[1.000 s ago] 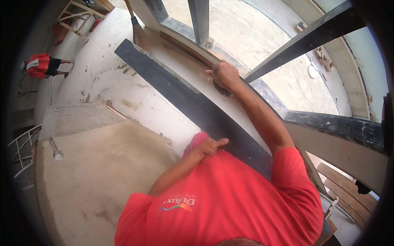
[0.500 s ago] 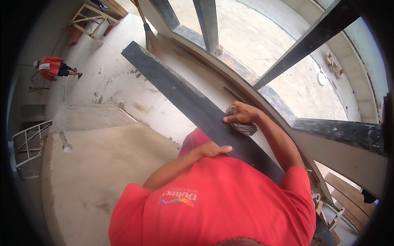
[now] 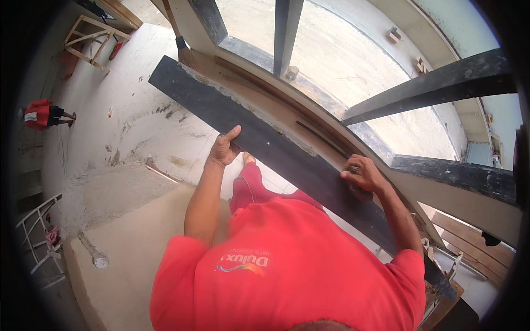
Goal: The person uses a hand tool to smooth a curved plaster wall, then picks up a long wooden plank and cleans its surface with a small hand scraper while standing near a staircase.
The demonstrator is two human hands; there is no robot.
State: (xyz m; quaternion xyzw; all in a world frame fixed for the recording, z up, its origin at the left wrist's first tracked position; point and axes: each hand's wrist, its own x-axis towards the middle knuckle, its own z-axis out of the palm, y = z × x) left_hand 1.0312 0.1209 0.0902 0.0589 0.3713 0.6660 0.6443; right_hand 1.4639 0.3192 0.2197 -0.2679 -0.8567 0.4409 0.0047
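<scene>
A long dark-grey board (image 3: 259, 140) stretches diagonally across in front of my body, from the upper left to the lower right. Its far edge is rough and pale in places. My left hand (image 3: 225, 146) grips the near edge towards the upper-left end, thumb on top and fingers underneath. Farther down the board, my right hand (image 3: 362, 174) is closed round a grey, crumpled rag (image 3: 361, 193), which rests against the dark face. Most of the rag is hidden by the hand.
Dark window-frame bars (image 3: 430, 88) rise just beyond the board. A broom (image 3: 186, 55) leans near its upper end. At left are a concrete slab (image 3: 127, 220), a white metal rack (image 3: 41, 237), a wooden trestle (image 3: 94, 41) and another person (image 3: 47, 115).
My left hand has moved forward and left along the board's near edge. The right hand with the rag has slid back and right, towards the board's lower end.
</scene>
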